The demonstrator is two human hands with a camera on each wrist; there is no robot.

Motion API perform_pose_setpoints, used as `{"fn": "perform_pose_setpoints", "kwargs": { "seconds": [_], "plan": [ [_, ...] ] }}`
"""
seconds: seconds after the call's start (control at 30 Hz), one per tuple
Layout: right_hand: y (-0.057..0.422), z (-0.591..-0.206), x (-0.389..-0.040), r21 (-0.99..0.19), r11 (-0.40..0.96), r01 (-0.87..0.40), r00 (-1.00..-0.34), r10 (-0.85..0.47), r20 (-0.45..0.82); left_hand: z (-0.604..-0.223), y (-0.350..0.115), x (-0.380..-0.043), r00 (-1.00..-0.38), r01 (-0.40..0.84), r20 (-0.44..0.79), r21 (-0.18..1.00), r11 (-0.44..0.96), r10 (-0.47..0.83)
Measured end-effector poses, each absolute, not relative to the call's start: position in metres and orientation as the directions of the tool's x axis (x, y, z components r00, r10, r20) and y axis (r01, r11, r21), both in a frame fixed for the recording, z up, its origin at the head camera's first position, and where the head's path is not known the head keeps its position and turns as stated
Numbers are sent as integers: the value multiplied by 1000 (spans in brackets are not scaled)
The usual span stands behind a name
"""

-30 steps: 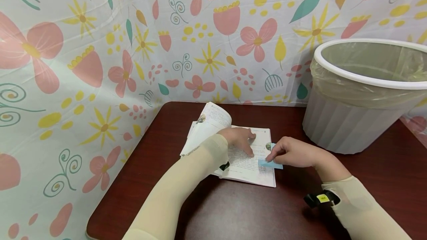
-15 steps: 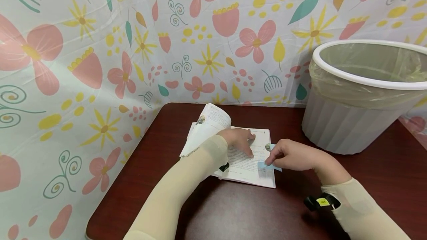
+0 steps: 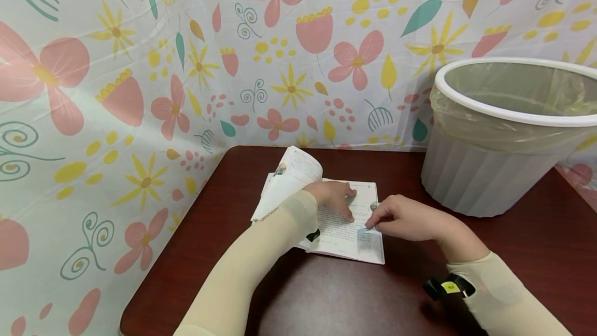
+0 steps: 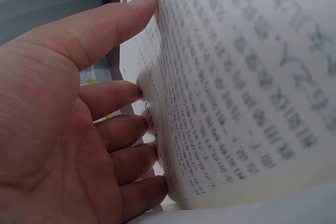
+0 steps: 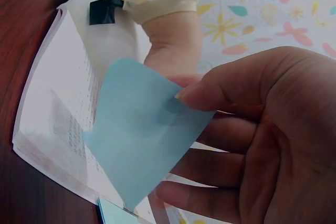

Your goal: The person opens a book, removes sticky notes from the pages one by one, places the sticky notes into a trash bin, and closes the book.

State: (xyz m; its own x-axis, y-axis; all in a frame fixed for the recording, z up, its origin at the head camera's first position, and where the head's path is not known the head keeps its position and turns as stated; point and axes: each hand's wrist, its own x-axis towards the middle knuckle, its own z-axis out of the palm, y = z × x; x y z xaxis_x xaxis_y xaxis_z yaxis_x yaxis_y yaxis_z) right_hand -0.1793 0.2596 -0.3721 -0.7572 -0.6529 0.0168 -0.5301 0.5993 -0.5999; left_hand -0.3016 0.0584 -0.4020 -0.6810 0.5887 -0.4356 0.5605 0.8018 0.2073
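An open book lies on the table with its left pages curling up. My left hand rests on the right page, fingers spread. In the left wrist view its thumb and fingertips touch the printed paper. At the page's right edge my right hand pinches a light blue sticky note between thumb and fingers. The right wrist view shows that note tilted up off the page, its near corner low by the paper. A second blue slip shows at the book's edge.
A large bin with a white rim and a clear liner stands at the back right of the dark red table. Behind the table hangs a flowered curtain, which also runs along the left side.
The blue note has turned up from lying across the page edge and shows less in the head view. My right hand has shifted slightly left; the left hand keeps its place.
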Motion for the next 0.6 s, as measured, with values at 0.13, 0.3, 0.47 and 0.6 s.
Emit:
{"fn": "perform_pose_setpoints", "kwargs": {
  "seconds": [0.13,0.3,0.47,0.6],
  "plan": [
    [259,-371,-180,-587,600,-543,-765,-643,50,-402,59,-301,-680,565,-435,203,800,590],
    [258,-369,-179,-595,611,-523,-798,-597,89,-402,58,-301,-677,575,-430,198,794,598],
    [258,-371,-178,-604,607,-516,-823,-546,154,-401,58,-300,-680,568,-435,198,799,590],
    [258,-371,-178,-609,606,-512,-838,-508,200,-400,59,-299,-688,547,-438,211,810,579]
  ]
}}
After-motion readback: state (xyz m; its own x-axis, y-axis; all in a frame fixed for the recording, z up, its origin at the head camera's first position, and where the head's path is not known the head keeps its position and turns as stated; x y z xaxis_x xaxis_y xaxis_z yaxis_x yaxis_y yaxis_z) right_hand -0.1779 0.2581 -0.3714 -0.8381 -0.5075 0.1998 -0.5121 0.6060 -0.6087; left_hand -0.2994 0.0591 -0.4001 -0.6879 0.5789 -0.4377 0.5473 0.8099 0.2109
